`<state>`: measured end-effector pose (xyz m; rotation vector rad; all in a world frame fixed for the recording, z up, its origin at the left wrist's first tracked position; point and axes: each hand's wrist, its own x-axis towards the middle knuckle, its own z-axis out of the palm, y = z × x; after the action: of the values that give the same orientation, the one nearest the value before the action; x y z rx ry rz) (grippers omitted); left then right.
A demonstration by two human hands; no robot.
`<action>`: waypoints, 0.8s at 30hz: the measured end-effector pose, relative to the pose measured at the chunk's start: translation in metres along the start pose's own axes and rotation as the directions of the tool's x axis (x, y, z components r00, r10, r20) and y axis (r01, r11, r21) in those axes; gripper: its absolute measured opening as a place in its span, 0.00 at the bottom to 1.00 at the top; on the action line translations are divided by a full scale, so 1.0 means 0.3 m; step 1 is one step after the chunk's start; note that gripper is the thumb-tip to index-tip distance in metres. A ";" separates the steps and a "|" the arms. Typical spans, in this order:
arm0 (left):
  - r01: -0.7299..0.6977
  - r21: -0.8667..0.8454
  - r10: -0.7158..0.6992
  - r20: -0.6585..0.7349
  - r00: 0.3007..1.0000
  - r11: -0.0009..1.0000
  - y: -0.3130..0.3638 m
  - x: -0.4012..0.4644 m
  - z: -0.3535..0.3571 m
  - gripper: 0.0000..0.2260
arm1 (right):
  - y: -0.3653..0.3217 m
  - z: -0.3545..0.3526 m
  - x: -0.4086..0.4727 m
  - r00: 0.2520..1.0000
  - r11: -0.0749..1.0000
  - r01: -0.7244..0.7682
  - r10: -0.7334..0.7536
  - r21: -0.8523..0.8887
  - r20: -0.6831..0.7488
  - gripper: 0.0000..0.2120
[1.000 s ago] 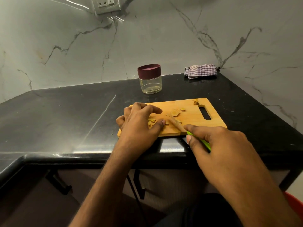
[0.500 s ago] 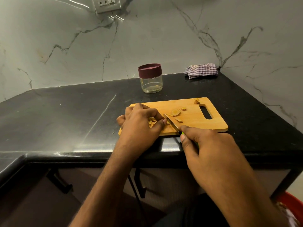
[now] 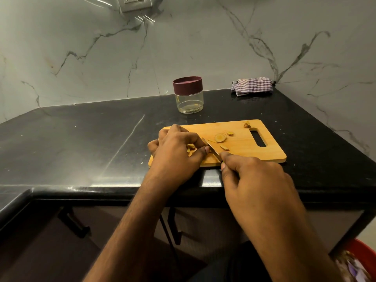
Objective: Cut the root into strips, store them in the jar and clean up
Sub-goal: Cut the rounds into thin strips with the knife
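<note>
A wooden cutting board (image 3: 240,145) lies on the black counter near its front edge. My left hand (image 3: 175,153) rests on the board's left end, its fingertips pinching root pieces (image 3: 190,147). My right hand (image 3: 254,180) grips a knife (image 3: 210,147), its handle hidden in the fist and the blade laid on the board beside my left thumb. Round root slices (image 3: 220,137) and small scraps lie mid-board. A clear jar (image 3: 188,95) with a maroon lid stands behind the board.
A folded checked cloth (image 3: 252,86) lies in the back right corner against the marble wall. A wall socket (image 3: 136,3) is above. A red bin (image 3: 358,259) sits on the floor at lower right. Cabinet handles show below the counter edge.
My right hand has slid forward and left along the board, driving the knife blade further in beside my left thumb; the green handle no longer shows. My left hand stays put.
</note>
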<state>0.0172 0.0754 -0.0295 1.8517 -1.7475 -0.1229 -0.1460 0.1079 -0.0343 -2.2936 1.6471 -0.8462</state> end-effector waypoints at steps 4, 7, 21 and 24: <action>-0.003 -0.014 0.003 -0.019 1.000 1.000 0.001 -0.004 0.002 0.10 | 0.009 0.013 0.017 1.000 1.000 -0.023 0.023 0.018 0.005 0.18; 0.005 0.002 -0.005 -0.028 1.000 1.000 0.003 -0.005 0.004 0.09 | 0.014 -0.003 0.008 0.999 0.999 -0.015 0.013 0.039 0.048 0.18; 0.029 -0.010 -0.029 -0.008 1.000 1.000 0.012 -0.011 0.002 0.04 | 0.051 -0.060 -0.011 0.996 1.000 -0.004 0.007 -0.031 0.094 0.20; 0.024 -0.010 -0.024 -0.018 1.000 1.000 0.003 -0.011 0.007 0.04 | 0.051 -0.053 -0.003 0.997 0.999 0.021 -0.018 -0.030 0.079 0.21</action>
<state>0.0149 0.0777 -0.0319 1.8610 -1.7101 -0.1238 -0.1671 0.1058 -0.0288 -2.3354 1.6176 -0.7296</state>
